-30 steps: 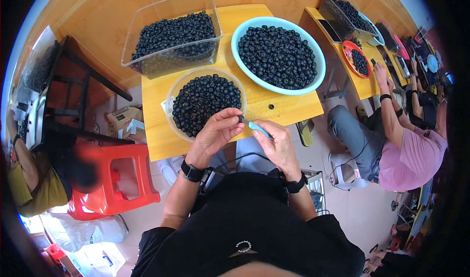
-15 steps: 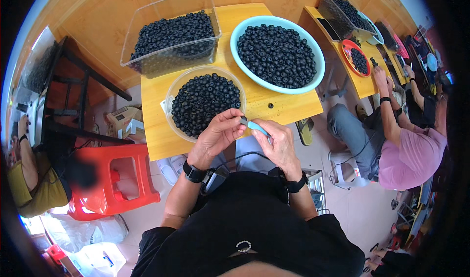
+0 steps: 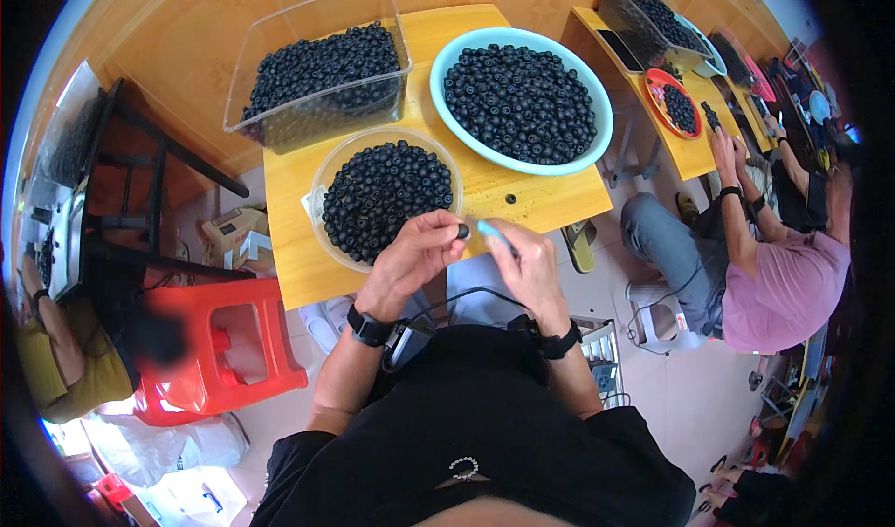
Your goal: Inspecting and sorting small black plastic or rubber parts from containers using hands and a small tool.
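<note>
Between the thumb and forefinger of my left hand is a small round black part. My right hand is closed around a light-blue-handled tool, whose grey tip points at the part with a small gap between; the tip is too blurred to name. Just beyond my left hand stands a round clear tub of similar black parts. A light blue basin heaped with them sits at the back right of the yellow table.
At the table's back left is a clear rectangular bin of black parts. One loose part lies near the front edge. A red stool stands to the left. On the right, a person in a pink shirt works at another table.
The tool's tip has come away from the black part and moved slightly right in my right hand. My left hand keeps its pinch, and the part now shows more fully.
</note>
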`<state>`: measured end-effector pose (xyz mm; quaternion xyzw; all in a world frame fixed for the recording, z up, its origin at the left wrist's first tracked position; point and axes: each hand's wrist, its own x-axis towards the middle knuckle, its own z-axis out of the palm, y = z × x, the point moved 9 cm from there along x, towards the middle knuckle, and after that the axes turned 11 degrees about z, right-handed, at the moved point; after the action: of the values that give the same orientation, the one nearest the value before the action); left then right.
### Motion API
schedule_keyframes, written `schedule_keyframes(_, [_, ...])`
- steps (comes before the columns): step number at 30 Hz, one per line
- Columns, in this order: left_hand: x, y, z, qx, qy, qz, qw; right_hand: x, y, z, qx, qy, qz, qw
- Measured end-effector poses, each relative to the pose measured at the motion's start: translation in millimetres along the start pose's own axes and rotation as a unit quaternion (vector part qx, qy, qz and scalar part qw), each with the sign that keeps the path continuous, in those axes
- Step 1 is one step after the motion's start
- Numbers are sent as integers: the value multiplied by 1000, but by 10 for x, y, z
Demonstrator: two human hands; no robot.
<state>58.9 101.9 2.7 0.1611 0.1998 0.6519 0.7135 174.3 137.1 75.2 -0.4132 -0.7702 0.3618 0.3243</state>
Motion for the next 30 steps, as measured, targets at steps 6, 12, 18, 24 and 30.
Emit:
schedule_keyframes(6, [-51,47,135,-5,-15,-1,1000,36,437,-243,-64,58,92,992])
schedule_keyframes(12, [-13,-24,49,0,17,-12,1000,23,101,-102,109,-2,124,986])
schedule_keyframes(18, [-25,-45,110,42,2,-20,999,7,52,209,290,-130,193,928])
schedule_keyframes(24, [-53,-81,135,41,-18,-44,998,-22,92,235,324,-125,221,911])
schedule_keyframes(30, [-49,-147,143,28,-3,-35,999,-55,-8,191,313,-137,231,911])
